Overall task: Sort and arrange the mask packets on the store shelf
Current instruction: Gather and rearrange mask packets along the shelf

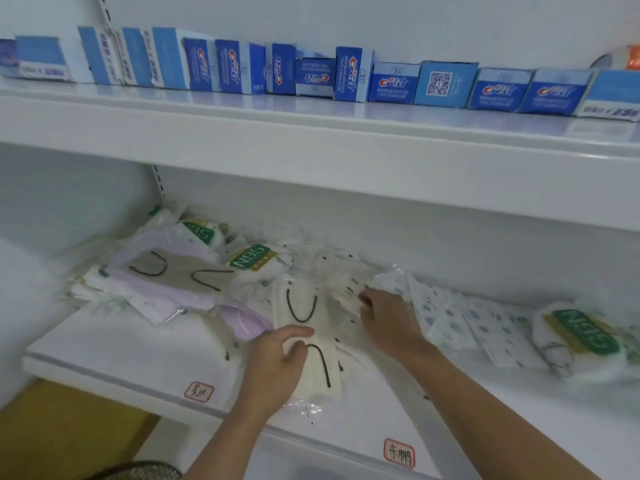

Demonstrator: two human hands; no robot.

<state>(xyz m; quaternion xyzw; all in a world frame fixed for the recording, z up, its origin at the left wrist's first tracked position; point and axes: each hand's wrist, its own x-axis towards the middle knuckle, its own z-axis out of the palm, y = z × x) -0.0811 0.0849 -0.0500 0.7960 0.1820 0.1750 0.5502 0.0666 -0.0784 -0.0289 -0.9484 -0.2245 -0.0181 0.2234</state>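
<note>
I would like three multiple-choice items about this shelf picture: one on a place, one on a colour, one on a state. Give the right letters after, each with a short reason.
1. Where do the toothpaste boxes stand?
A. on the upper shelf
B. on the lower shelf among the masks
C. on the floor

2. What colour is the N95 label on the packet behind the pile?
A. red
B. green
C. black

3. What is the left hand doing?
A. hanging idle below the shelf
B. holding a toothpaste box
C. gripping the cream mask packet with black ear loops

Key: 1 A, the blue boxes line the upper shelf, above the masks. 2 B, the label is green with white letters. 3 C, the thumb lies on top of the packet and the fingers curl at its edge, on the lower shelf.
</note>
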